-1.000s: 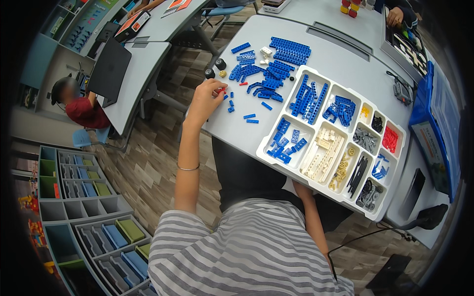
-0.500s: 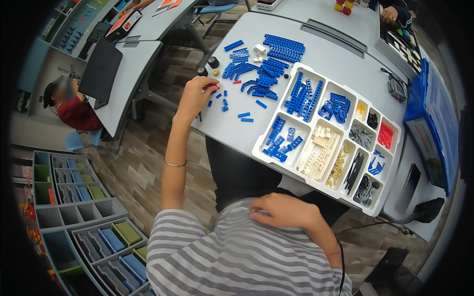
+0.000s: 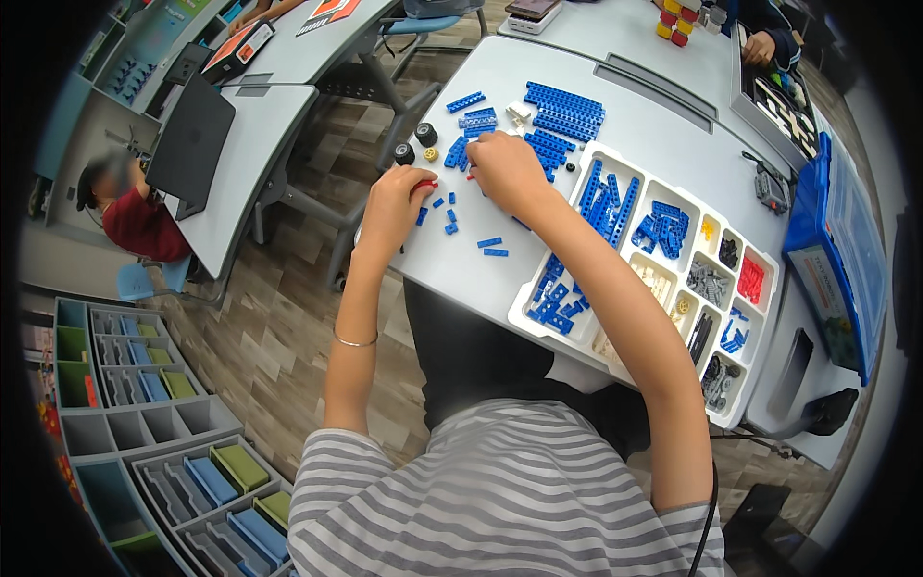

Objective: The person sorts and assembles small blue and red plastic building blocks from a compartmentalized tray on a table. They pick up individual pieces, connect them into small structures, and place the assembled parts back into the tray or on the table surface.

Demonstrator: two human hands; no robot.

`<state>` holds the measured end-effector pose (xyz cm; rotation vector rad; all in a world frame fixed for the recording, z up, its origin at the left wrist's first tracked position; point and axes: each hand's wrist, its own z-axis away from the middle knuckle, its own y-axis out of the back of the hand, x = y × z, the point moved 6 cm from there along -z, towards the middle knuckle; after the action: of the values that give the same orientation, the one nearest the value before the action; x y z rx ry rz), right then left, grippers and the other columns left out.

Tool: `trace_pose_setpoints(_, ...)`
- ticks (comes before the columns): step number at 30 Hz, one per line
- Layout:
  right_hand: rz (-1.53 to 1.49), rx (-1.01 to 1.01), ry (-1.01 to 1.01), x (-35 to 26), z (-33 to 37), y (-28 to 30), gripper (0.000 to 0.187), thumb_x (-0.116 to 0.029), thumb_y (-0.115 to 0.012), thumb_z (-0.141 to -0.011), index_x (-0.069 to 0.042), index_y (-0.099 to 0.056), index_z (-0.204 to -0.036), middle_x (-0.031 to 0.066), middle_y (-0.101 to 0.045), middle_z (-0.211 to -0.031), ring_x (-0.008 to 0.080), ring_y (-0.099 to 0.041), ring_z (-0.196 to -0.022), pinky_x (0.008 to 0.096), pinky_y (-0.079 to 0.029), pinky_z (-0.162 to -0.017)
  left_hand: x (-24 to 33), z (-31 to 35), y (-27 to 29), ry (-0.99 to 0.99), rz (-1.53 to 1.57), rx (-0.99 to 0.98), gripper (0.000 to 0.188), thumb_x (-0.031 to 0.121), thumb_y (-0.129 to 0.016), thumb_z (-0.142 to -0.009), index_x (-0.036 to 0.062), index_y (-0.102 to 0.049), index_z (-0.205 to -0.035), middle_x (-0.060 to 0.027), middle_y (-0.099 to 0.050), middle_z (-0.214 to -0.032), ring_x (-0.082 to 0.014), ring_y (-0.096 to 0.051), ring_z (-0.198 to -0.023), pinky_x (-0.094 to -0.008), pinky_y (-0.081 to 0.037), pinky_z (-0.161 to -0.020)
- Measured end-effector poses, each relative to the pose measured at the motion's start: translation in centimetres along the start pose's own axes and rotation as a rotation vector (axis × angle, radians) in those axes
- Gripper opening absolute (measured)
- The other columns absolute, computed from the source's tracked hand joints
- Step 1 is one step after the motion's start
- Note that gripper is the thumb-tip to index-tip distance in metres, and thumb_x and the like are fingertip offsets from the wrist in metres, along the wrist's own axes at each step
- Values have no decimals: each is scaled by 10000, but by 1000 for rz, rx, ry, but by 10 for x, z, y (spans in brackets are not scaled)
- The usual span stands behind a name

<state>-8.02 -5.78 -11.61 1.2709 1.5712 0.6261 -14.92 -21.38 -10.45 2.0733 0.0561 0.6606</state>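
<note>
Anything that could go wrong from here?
Three possible risks:
1. The black wheels lie near the left edge of the table; a nudge from the left hand might send one off.
2. The red piece at that hand's fingertips is small and could slip among the small blue pieces nearby.
3. The right forearm crosses above the white tray, so lowering it could jostle the sorted parts.

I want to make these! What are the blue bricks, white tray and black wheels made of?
Blue bricks: probably hard, smooth plastic; edges look crisp and colour even. White tray: likely moulded plastic, slightly shiny, with rounded corners. Black wheels: maybe rubber, dull and dark around paler middles; too small to be sure.
</note>
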Motion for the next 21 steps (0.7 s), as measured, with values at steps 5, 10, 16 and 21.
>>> trace_pose_setpoints(5, -148, -118, -55, 9, -3, -7, 63, -90, -701, -795, -45, -714, -837, 126, -714, -811, 334, -696, -832, 445, -545, -736, 7, 7, 4, 143, 170, 48, 175, 21, -748, -858, 4, -755, -1033, -136, -731, -944, -262, -700, -827, -346, -551, -759)
trace_pose_setpoints(10, -279, -194, -54, 3, -1, -11, 56, -66, -696, -771, -53, -720, -821, 147, -735, -839, 332, -713, -817, 429, -553, -742, 27, 7, 17, 172, 273, 88, 221, 1, -743, -879, 12, -771, -1098, -131, -751, -980, -197, -713, -797, -297, -566, -736)
trace_pose_setpoints(16, -285, -238, -64, 7, 6, -12, 85, -79, -695, -777, -69, -745, -846, 133, -739, -835, 330, -718, -840, 433, -546, -756, 40, 2, 19, 213, 343, 82, 212, -22, -726, -901, -10, -770, -1108, -110, -752, -986, -136, -703, -849, -261, -569, -735)
trace_pose_setpoints(21, -23, -215, -3, -12, 12, -14, 151, -79, -679, -834, -107, -741, -969, 97, -684, -1097, 295, -609, -1138, 464, -432, -959, 59, -5, 24, 212, 389, 105, 217, -14, -726, -907, -20, -760, -1122, -99, -746, -1018, -119, -688, -868, -249, -559, -756)
